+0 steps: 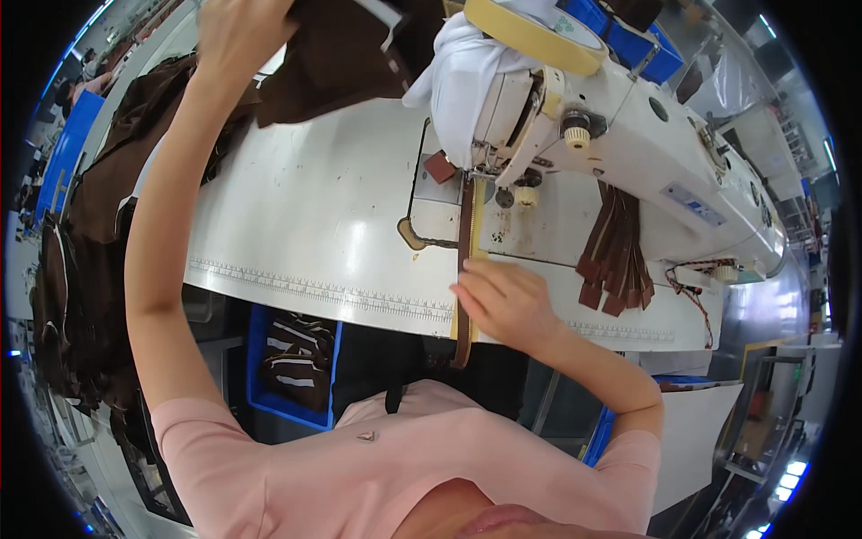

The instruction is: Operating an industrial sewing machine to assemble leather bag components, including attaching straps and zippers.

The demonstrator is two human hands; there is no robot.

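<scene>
Across the white table (314, 207), a brown strip (466, 220) runs from by the sewing machine (651, 148)'s needle off the front edge, right hand (510, 304) bent over it (can't tell if it's pinching), left hand (242, 38) up beside brown fabric (337, 76), too blurry to call.

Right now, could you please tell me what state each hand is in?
Left hand: at the brown fabric; open or closed cannot be told.
Right hand: fingers curled, fingertips at the brown strip; firm grip cannot be told.
</scene>
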